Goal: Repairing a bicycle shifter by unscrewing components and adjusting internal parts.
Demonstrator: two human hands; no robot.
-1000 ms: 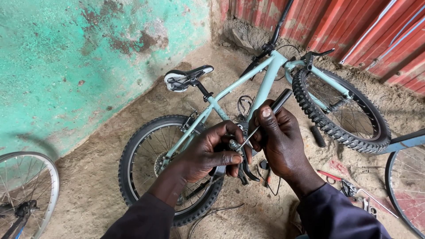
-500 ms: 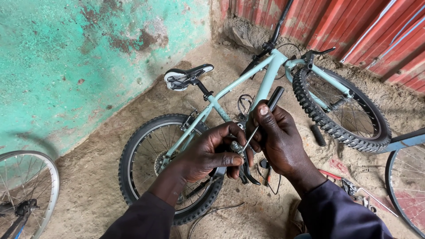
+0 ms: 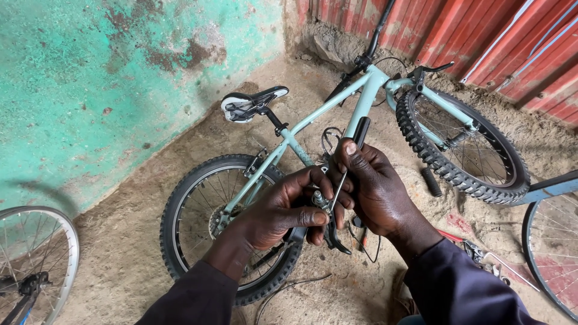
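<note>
Black-handled screwdriver (image 3: 352,153) in the closed right hand (image 3: 376,189) could slip off the small, probably brake, part (image 3: 322,207) pinched by the left hand (image 3: 280,210).

Two bare hands, no gloves, rings or watch visible. Left hand (image 3: 283,210) and right hand (image 3: 376,189) both uncovered to the wrist. Long dark navy fabric sleeves on both arms: left sleeve (image 3: 192,301) at near centre, right sleeve (image 3: 460,289) at near right. Plain cloth, no print or stripes, cuffs ending at the wrists. Slightly creased, matte surface. Short fingernails, unpainted.
</note>
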